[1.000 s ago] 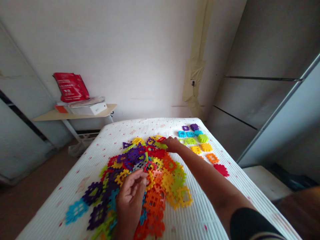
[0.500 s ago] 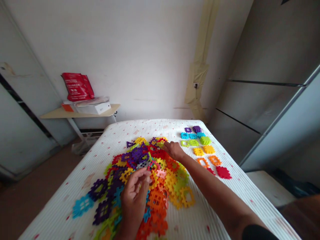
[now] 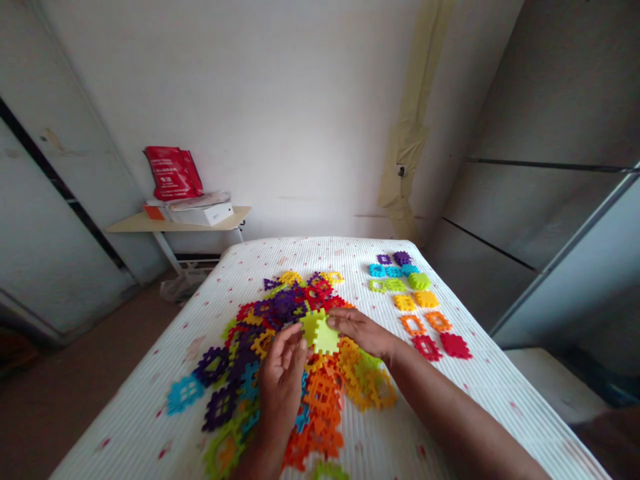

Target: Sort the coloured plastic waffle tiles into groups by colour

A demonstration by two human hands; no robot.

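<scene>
Two lime-green toothed plastic building tiles meet over the pile, one solid tile (image 3: pixel 327 339) in front of and overlapping the other tile (image 3: pixel 311 324). My right hand (image 3: pixel 364 330) grips the right-hand one by its edge, fingers closed. On the other side my left hand (image 3: pixel 283 365) pinches the left edge of the left-hand tile between thumb and fingers. Below and around both hands spreads a heap of mixed tiles, with purple tiles (image 3: pixel 285 305) at the back, orange tiles (image 3: pixel 320 390) in front and a yellow tile (image 3: pixel 383 388) at the right.
Sorted tiles lie in coloured rows to the right, from purple (image 3: pixel 401 258) at the back to red (image 3: pixel 455 345) in front. They rest on a white ribbed bed cover (image 3: pixel 200 320). A small table (image 3: pixel 133 223) with a red bag (image 3: pixel 173 173) stands back left; a grey cabinet (image 3: pixel 530 200) is at right.
My right hand has drawn back from the far side of the heap toward my left hand. Lime-green tiles now show between both hands. The view has shifted slightly.
</scene>
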